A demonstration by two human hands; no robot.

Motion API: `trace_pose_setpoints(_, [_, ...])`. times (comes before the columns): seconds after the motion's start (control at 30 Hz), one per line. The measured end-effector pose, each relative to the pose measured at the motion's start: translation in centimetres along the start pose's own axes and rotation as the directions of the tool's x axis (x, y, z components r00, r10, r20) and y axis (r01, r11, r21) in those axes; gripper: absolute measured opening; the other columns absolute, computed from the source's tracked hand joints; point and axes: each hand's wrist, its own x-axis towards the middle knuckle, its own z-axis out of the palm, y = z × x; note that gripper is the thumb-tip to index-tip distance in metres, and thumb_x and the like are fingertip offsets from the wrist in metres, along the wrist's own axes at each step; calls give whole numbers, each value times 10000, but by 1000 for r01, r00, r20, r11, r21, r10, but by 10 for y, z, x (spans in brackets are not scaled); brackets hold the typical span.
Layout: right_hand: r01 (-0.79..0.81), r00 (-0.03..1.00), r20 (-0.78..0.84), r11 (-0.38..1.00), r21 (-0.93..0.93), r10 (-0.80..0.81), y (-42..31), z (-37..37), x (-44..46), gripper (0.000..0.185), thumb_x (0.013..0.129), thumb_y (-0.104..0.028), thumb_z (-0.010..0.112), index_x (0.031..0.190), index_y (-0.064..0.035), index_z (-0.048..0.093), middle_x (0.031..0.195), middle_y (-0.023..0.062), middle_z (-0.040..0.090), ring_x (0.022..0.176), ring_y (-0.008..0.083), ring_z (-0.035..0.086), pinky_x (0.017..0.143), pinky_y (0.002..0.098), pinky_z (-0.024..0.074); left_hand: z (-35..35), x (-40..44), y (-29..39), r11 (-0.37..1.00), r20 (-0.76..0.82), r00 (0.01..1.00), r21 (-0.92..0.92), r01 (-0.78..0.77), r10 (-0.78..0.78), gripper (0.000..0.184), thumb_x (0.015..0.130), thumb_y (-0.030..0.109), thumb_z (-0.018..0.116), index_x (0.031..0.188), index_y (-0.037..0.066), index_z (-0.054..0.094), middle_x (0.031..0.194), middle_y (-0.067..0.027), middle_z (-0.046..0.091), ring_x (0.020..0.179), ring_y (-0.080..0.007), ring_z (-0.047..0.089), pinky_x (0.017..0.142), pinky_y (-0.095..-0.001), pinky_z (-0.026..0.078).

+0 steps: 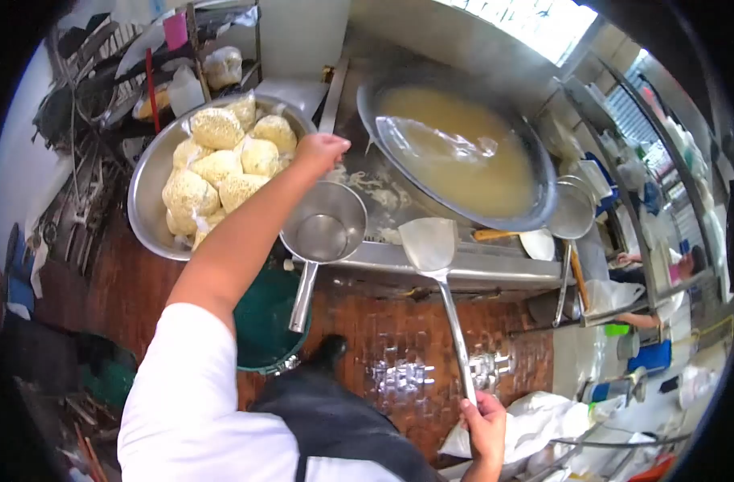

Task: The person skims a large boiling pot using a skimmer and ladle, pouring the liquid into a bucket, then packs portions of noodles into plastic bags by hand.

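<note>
A crowded rack (194,48) stands on the left; next comes a steel-fronted desk (491,259), its top strewn with pale scraps (375,190), with a bright window (519,20) above, and at far right packed shelves (682,177) with another person's arm (640,320) showing low among them. A steel basin (148,193) of clear, pale-filled bags (218,166) sits left of the left hand (324,153), which reaches over the desk, fingers seemingly curled; I can't tell whether they close on anything. Just below that hand is a saucepan (323,225). Right of it lies a wide pan (370,104) of cloudy liquid. Lower down, the right hand (483,426) grips the handle of a long-handled spatula (429,245), its blade over the desk's front edge. The saucepan's handle juts past that edge, above a green tub (266,317); wet, reddish floor (383,329) runs from the tub to a white sack (539,418) near the right hand; a strainer (572,210) crowds the wide pan's right rim.
</note>
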Motion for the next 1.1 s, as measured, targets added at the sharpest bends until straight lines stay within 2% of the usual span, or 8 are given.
trace_pose_setpoints(0.37, [-120,993,-7,993,-16,120,-77,3,45,249,879,-180,657,1059,-10,627,736,-32,577,584,42,475,520,189,398,98,188,-120,948,-82,945,-16,317,-318,333,851,267,642,1125,78,623,689,-23,563,528,-120,482,427,-294,347])
trace_pose_setpoints(0.53, [-171,985,-22,985,-20,170,-88,2,61,248,878,-178,659,1057,-10,628,750,-32,590,591,37,496,523,186,407,113,198,-133,884,-17,896,-175,434,-444,198,852,263,643,951,93,623,638,28,508,491,-85,431,389,-267,293])
trace_pose_setpoints(0.67, [-136,990,38,988,-71,139,-90,-6,78,194,898,-187,622,1022,-37,630,728,-33,568,591,57,493,515,208,395,96,188,-130,893,148,883,134,429,-446,209,805,285,679,808,76,677,640,-6,540,489,-97,451,396,-284,331])
trace_pose_setpoints(0.73, [-113,992,52,993,-43,115,-81,-12,92,216,867,-121,644,1034,12,609,711,5,591,570,68,522,506,209,426,89,163,-104,776,384,857,631,29,-345,253,780,290,681,856,49,691,774,-122,628,668,-254,583,561,-378,451])
trace_pose_setpoints(0.8, [-122,989,70,988,-94,128,-81,-15,107,221,854,-84,651,1033,35,598,702,27,603,559,76,539,509,211,444,82,157,-122,502,500,803,810,-302,-324,330,738,281,685,951,29,692,987,-211,650,973,-382,605,841,-451,476])
trace_pose_setpoints(0.9, [-74,982,172,997,-19,76,-76,-23,137,214,846,-80,657,1019,28,591,693,18,594,550,74,531,497,210,431,85,135,-107,486,274,945,859,-159,-176,362,735,300,684,972,25,684,985,-209,653,951,-349,624,816,-434,489])
trace_pose_setpoints(1.0, [-44,968,245,999,-16,47,-80,-31,169,213,830,-53,661,1011,24,579,690,12,584,539,71,523,485,203,420,78,115,-62,497,264,926,862,-101,-269,387,753,328,686,996,28,670,981,-190,662,923,-345,633,802,-433,493])
trace_pose_setpoints(1.1, [8,915,403,1000,-18,0,-75,-44,207,224,815,-22,662,1015,20,568,700,7,578,531,62,513,487,194,413,53,74,-39,680,216,966,731,-65,-139,390,759,356,702,989,43,663,942,-144,673,850,-278,643,746,-378,502])
